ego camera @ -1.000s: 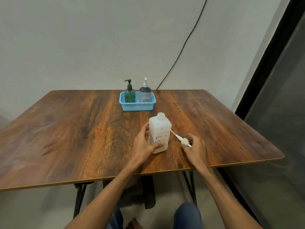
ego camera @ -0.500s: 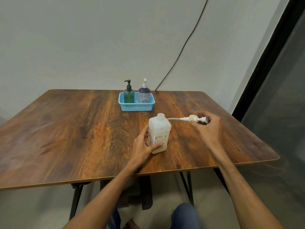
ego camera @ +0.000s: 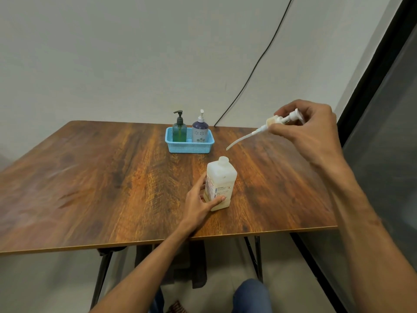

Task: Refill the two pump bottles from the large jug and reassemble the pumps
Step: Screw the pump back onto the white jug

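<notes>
The large jug [ego camera: 220, 184], a squarish white plastic one with a printed label, is standing upright on the wooden table [ego camera: 90, 177], towards its near edge, and its short neck is sitting open with no cap on it. The left hand [ego camera: 198, 202] is gripping the jug low down: the thumb is lying across the front face near the base and the fingers are curling round the left side, so this grip is closed on the jug. The right hand [ego camera: 309, 132] is holding a white pump head [ego camera: 282, 119] in the air above the far right part of the table, its grip pinched round the collar and nozzle (the fingertips themselves are partly blurred). The pump's dip tube [ego camera: 242, 138] is slanting down and to the left, its tip hanging above the jug's mouth and apart from it. At the far edge of the table a blue basket [ego camera: 190, 148] is holding the two pump bottles side by side, upright, pumps on: the green pump bottle [ego camera: 179, 131] on the left, the purple-topped pump bottle [ego camera: 200, 131] on the right. A black cable [ego camera: 255, 68] is running diagonally down the pale wall [ego camera: 112, 53] behind the table.
</notes>
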A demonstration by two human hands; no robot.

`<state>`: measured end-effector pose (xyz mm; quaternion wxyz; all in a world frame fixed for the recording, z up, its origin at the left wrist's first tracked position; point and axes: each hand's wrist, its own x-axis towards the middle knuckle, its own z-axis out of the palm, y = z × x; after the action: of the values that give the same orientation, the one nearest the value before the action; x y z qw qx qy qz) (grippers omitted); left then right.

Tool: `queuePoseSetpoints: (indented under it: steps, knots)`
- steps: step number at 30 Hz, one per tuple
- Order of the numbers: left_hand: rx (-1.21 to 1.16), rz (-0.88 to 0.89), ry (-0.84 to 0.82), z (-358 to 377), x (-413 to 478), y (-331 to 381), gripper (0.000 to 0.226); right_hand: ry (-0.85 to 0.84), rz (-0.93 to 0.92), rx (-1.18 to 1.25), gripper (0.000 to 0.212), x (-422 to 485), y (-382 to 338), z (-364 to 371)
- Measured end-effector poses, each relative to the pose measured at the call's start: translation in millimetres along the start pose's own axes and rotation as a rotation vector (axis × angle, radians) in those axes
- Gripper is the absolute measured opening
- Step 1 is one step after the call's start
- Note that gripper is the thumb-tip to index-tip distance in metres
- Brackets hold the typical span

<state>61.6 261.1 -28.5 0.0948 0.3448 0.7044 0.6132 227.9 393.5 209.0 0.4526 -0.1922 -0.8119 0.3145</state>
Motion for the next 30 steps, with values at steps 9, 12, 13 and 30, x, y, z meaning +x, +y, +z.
queuePoseSetpoints:
  steps: [9, 12, 13, 30]
  knots:
    - [-0.005, -0.003, -0.005, 0, -1, 1, 0.084, -0.131, 0.000, -0.051, 0.010, 16, -13, 6]
    - [-0.015, -0.004, -0.003, 0, -1, 1, 0.085, -0.176, 0.014, -0.075, 0.011, 18, -11, 13]
    - [-0.017, -0.001, -0.004, 1, -1, 1, 0.084, -0.190, 0.021, -0.082, 0.011, 18, -11, 15]
    - [0.009, 0.009, 0.015, 2, -1, -1, 0.089, -0.396, 0.029, -0.170, 0.029, 28, -6, 42]
